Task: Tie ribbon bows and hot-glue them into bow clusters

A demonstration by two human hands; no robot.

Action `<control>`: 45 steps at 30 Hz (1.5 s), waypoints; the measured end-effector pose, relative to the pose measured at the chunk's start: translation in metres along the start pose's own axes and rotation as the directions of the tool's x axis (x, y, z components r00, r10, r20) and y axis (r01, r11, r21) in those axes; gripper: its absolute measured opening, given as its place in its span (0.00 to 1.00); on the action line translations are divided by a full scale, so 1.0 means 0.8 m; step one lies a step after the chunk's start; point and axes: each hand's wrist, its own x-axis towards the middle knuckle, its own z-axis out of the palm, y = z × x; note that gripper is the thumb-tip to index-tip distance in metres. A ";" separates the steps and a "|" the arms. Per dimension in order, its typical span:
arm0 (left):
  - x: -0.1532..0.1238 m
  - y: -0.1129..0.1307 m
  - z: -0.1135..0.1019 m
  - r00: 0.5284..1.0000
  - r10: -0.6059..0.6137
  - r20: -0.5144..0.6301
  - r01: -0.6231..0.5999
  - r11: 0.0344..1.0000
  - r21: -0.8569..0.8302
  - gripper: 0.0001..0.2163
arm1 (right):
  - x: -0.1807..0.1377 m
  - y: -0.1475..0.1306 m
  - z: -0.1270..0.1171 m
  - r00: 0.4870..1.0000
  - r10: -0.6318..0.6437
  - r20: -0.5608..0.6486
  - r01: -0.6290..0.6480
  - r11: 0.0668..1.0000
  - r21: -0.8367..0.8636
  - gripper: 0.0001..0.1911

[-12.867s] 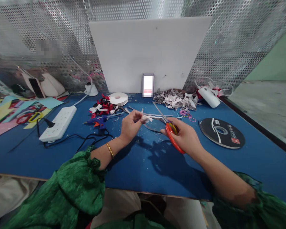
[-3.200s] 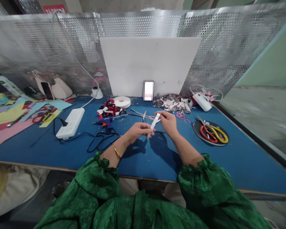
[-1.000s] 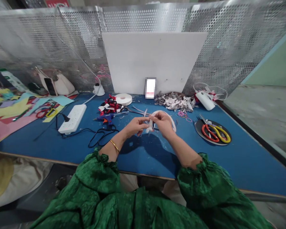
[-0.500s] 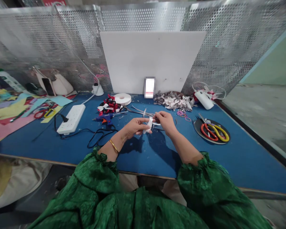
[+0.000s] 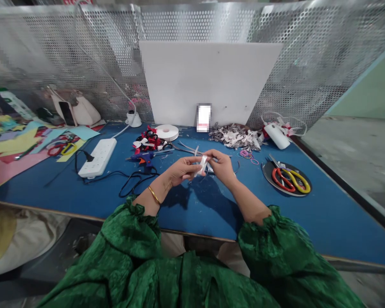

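A smooth blue tabletop (image 5: 340, 218) is stretching across the view, and a metal screen (image 5: 109, 42) punched with round holes is standing behind it. A flat white board (image 5: 208, 72) is leaning against the screen. Crinkled green sleeves (image 5: 125, 239), gathered at the cuffs, are covering the person's forearms. On the person's left, a hard white plastic power strip (image 5: 99, 159) is lying aslant. On the right, a flat black spool (image 5: 267, 172) is bearing scissors (image 5: 292, 183) with red and yellow looped handles. A tangled heap of grey and white bows (image 5: 237, 136) is spreading before the board, and a smaller pile of red, black and white bows (image 5: 147, 140) is sitting near a round white ribbon roll (image 5: 171, 133). The left hand (image 5: 181, 170) is pinching a glossy white ribbon (image 5: 203, 161) between thumb and fingers, and the right hand (image 5: 220, 167) is pinching its upper end; the ribbon is hanging just above the table's middle. Thin pink elastic bands (image 5: 244, 154) are lying beyond the right hand.

Compared with the earliest view, the scissors are now resting on the spool instead of sitting in the right hand. The long white loop showing beside that hand a second ago is no longer arching there.
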 end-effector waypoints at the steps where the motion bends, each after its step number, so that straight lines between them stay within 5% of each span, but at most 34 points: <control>1: 0.000 0.000 0.000 1.000 0.000 0.000 0.000 1.000 -0.006 0.30 | -0.001 0.000 0.001 1.000 0.012 -0.008 -0.012 1.000 -0.019 0.09; 8: 0.003 0.000 -0.001 0.992 0.066 -0.109 -0.077 0.992 -0.099 0.29 | -0.006 -0.010 0.010 0.997 0.073 -0.031 -0.076 0.992 -0.101 0.08; 13: 0.009 0.002 -0.008 0.937 0.174 -0.303 -0.214 0.971 -0.105 0.32 | -0.012 -0.022 0.020 0.983 0.175 -0.048 -0.167 0.977 0.132 0.08; 19: 0.014 -0.001 -0.016 0.863 0.243 -0.444 -0.271 0.963 0.000 0.34 | -0.014 -0.021 0.028 0.984 0.113 0.137 -0.148 0.947 0.285 0.05; 27: 0.017 -0.004 -0.020 0.843 0.250 -0.476 -0.256 0.965 0.055 0.34 | -0.013 -0.020 0.032 0.978 0.066 0.200 -0.124 0.948 0.294 0.11; 35: 0.016 -0.010 -0.009 0.867 0.277 -0.415 -0.177 0.948 0.264 0.30 | -0.017 -0.033 0.022 1.000 -0.022 -0.012 0.021 0.999 -0.050 0.07; 45: 0.013 -0.010 -0.002 0.897 0.257 -0.360 -0.140 0.937 0.321 0.24 | -0.010 -0.031 0.019 0.980 0.197 -0.024 -0.191 0.969 0.158 0.10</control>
